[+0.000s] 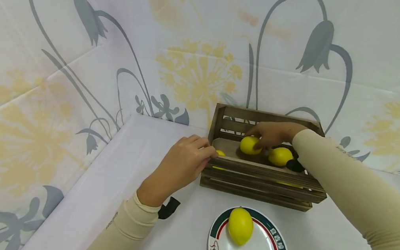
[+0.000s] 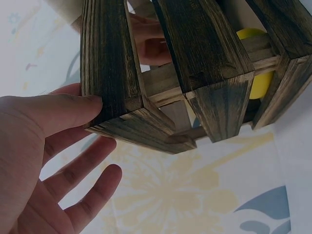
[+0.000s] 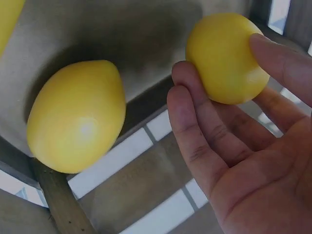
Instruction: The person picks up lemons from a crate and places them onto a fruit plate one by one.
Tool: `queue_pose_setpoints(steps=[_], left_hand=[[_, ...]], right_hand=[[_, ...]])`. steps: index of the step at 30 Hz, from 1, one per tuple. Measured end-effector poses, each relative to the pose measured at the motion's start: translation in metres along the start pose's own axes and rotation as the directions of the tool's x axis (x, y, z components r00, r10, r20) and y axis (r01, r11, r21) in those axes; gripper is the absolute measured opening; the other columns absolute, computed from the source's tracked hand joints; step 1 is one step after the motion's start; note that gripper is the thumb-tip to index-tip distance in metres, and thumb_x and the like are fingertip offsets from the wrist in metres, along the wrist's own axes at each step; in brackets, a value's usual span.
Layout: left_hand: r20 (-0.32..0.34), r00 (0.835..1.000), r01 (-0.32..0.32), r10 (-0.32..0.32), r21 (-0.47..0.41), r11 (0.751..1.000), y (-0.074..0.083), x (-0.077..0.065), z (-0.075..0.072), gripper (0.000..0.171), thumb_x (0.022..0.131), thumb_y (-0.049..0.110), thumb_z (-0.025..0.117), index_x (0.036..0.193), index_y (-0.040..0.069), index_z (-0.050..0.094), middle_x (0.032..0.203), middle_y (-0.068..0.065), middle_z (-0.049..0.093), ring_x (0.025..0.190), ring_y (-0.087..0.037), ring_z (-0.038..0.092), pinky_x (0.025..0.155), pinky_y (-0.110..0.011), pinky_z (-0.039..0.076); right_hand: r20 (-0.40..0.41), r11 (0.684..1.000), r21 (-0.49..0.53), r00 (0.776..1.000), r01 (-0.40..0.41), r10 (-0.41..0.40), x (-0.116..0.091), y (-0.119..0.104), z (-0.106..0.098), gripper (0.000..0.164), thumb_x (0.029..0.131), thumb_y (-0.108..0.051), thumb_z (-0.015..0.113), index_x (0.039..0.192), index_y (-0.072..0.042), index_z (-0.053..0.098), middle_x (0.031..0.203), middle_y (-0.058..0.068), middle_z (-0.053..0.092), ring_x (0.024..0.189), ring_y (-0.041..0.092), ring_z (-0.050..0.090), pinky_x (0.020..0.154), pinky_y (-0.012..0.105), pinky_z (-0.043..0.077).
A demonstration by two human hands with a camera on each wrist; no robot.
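Observation:
My right hand (image 1: 272,133) reaches into a slatted wooden crate (image 1: 260,168) and holds a yellow lemon (image 1: 249,145). In the right wrist view, thumb and fingers pinch this lemon (image 3: 226,58) from opposite sides. Another lemon (image 1: 280,156) lies to its right inside the crate. Part of a further lemon (image 1: 220,153) shows at the crate's left end, behind the front slats. My left hand (image 1: 188,157) grips the crate's front left corner. Seen from the left wrist, its thumb lies on the top slat (image 2: 112,63) while the lower fingers are spread apart.
In front of the crate stands a white plate (image 1: 261,245) with a green and red rim, bearing one lemon (image 1: 240,226). A black strap piece (image 1: 169,208) shows beside the left wrist. Flower-printed cloth (image 1: 197,69) hangs behind the crate and along the left side.

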State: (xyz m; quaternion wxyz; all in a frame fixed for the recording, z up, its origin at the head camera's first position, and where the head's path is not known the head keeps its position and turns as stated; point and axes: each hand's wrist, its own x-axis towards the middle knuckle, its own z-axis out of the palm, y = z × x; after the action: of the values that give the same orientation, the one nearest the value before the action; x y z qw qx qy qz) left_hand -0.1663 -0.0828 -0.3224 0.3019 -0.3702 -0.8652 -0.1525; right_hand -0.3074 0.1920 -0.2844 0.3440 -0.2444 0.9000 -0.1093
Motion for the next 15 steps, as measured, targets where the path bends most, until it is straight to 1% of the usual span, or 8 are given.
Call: queue_pose_setpoints(steps=[4, 7, 10, 15], left_hand=[[-0.004, 1.000, -0.004, 0.004, 0.004, 1.000, 0.000, 0.000, 0.000, 0.016, 0.086, 0.002, 0.073, 0.091, 0.017, 0.073, 0.086, 0.003, 0.065, 0.089, -0.019, 0.066, 0.068, -0.032, 0.052], [-0.003, 1.000, -0.004, 0.004, 0.000, 1.000, 0.001, 0.000, 0.000, 0.016, 0.086, 0.002, 0.073, 0.092, 0.017, 0.073, 0.086, 0.003, 0.065, 0.089, -0.019, 0.066, 0.068, -0.032, 0.052], [0.001, 1.000, -0.001, 0.001, -0.003, 1.000, 0.001, 0.001, 0.000, 0.015, 0.086, 0.002, 0.074, 0.092, 0.016, 0.072, 0.086, 0.002, 0.065, 0.089, -0.020, 0.066, 0.069, -0.033, 0.052], [0.002, 1.000, -0.003, 0.003, 0.007, 1.000, 0.001, 0.001, 0.001, 0.015, 0.086, 0.003, 0.074, 0.092, 0.017, 0.073, 0.086, 0.002, 0.065, 0.087, -0.019, 0.065, 0.067, -0.032, 0.051]], right_hand=[[-0.035, 0.999, 0.047, 0.999, 0.019, -0.017, -0.007, 0.001, -0.006, 0.059, 0.097, -0.013, 0.061, 0.150, 0.003, 0.039, 0.135, 0.023, 0.057, 0.096, 0.026, 0.069, 0.086, 0.039, 0.058], [-0.051, 0.994, 0.103, 0.999, 0.024, -0.018, -0.013, 0.001, -0.010, 0.059, 0.098, -0.014, 0.061, 0.150, 0.003, 0.040, 0.130, 0.019, 0.060, 0.098, 0.025, 0.068, 0.088, 0.039, 0.058], [-0.065, 0.990, 0.135, 0.998, 0.035, -0.027, -0.020, 0.001, -0.013, 0.058, 0.099, -0.015, 0.059, 0.150, 0.003, 0.038, 0.133, 0.021, 0.059, 0.100, 0.025, 0.068, 0.089, 0.039, 0.057], [-0.091, 0.988, 0.148, 0.995, 0.048, -0.035, -0.030, 0.000, -0.019, 0.058, 0.100, -0.015, 0.058, 0.151, 0.002, 0.037, 0.136, 0.026, 0.057, 0.105, 0.029, 0.068, 0.091, 0.040, 0.057]])
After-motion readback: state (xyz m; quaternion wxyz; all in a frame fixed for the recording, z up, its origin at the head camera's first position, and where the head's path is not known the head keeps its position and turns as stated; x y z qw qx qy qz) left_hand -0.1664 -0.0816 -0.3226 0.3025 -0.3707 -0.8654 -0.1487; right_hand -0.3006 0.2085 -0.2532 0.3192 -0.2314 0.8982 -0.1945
